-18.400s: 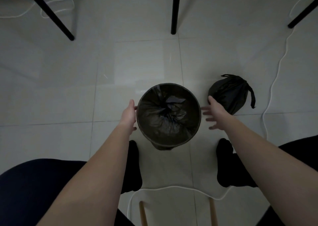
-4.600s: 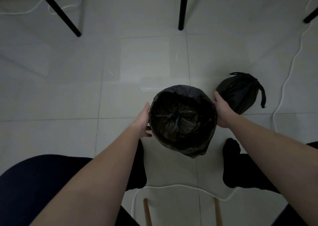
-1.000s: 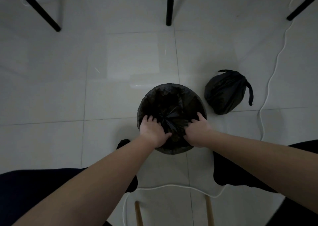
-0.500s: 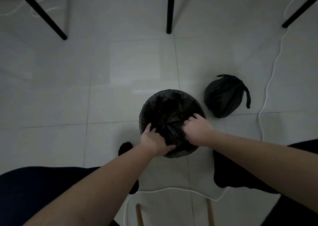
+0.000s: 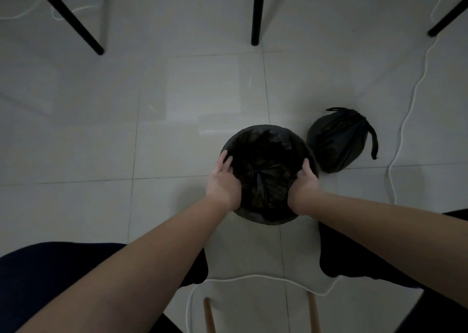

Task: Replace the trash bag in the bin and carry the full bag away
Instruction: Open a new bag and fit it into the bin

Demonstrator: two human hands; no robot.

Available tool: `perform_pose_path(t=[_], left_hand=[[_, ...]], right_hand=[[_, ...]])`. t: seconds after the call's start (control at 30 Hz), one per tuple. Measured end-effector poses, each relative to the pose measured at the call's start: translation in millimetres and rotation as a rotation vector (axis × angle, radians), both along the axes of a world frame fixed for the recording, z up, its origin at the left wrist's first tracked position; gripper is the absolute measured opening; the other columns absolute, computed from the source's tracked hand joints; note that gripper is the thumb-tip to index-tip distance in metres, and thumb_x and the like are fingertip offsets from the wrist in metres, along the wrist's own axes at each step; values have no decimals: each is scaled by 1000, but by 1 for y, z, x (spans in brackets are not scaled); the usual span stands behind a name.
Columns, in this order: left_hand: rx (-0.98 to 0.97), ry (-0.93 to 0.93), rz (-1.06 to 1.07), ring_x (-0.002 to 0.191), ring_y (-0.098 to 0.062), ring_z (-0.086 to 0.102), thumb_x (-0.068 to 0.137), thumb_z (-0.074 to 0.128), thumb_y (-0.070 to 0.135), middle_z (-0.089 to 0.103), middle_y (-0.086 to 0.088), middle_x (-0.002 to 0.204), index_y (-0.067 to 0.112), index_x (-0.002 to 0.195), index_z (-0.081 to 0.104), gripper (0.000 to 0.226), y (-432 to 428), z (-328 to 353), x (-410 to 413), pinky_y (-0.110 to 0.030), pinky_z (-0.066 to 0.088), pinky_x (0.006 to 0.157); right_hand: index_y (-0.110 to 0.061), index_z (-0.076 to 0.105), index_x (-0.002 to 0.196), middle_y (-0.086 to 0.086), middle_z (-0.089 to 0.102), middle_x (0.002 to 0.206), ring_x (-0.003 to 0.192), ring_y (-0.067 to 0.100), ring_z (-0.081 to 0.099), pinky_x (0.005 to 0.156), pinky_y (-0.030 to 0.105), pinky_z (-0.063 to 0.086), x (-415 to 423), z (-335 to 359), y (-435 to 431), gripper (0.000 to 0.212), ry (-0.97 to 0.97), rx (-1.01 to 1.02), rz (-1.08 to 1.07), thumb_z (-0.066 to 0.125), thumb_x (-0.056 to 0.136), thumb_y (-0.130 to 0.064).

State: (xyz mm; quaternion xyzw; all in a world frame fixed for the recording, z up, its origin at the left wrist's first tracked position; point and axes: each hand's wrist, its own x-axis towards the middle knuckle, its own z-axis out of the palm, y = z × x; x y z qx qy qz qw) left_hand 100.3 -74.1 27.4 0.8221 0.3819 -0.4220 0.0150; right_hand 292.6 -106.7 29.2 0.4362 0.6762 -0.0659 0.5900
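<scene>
A round black bin [image 5: 263, 130] stands on the pale tiled floor, lined with a fresh black trash bag [image 5: 266, 170] whose plastic bunches toward the bottom. My left hand [image 5: 221, 180] grips the left rim, fingers curled over the bag's edge. At the right rim my right hand [image 5: 304, 188] grips the edge the same way. The full, tied black bag [image 5: 339, 140] lies on the floor just right of the bin, its tie tail hanging to the right.
Three black table legs [image 5: 255, 10] stand at the far side. A white cable [image 5: 405, 119] snakes down the right and another [image 5: 253, 279] crosses near my feet. Two wooden chair legs [image 5: 209, 315] show at the bottom edge.
Both hands have moved apart from the bin's near middle to its left and right rims, spreading the bag's edge over the rim.
</scene>
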Motion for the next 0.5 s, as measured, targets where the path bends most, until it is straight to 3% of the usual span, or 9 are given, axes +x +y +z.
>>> perform_pose_path(t=[0.1,0.17,0.23,0.3,0.37,0.43,0.5], left_hand=[[15,-131,57,160,-35,5,103,30,42,30,-14,168,22,146,58,55,-1,3,8,-59,-14,123],[-9,-172,134,159,-35,10,104,26,44,32,-14,167,20,152,51,59,-9,-1,14,-58,-11,124],[-60,-183,196,158,-35,16,106,21,51,38,-10,164,23,155,46,62,-20,-8,16,-57,-11,125],[-128,-169,215,158,-32,16,105,15,59,44,-5,162,27,156,46,67,-29,-15,13,-56,-15,124],[-169,-146,173,160,-31,8,104,13,63,42,-2,163,28,158,42,70,-32,-17,8,-57,-19,122],[-155,-141,122,160,-34,-3,101,18,65,34,-4,167,28,159,40,72,-29,-18,4,-60,-21,120],[-105,-152,101,160,-35,-10,97,25,66,25,-9,170,25,156,45,75,-23,-20,-2,-60,-20,119]], right_hand=[[-25,60,135,4,62,137,130,33,50,115,55,24,-6,7,0,41,223,81,-40,38,102,-36],[-24,67,123,4,67,123,115,30,56,101,47,34,-4,1,0,36,374,180,-32,42,99,-36],[-23,64,131,7,64,131,122,31,53,107,50,30,3,-12,0,41,378,172,-5,40,101,-38],[-25,49,150,9,48,153,141,34,39,120,60,10,13,-21,-4,52,252,88,-81,33,104,-43],[-27,32,159,5,34,164,151,35,25,121,63,-4,20,-26,-6,58,191,-23,-173,26,106,-49],[-28,36,157,3,37,162,150,34,28,121,62,-2,19,-24,-6,59,226,-143,-267,24,106,-54],[-22,52,145,5,52,150,141,31,44,120,55,17,14,-16,-5,56,347,-175,-339,26,106,-53]])
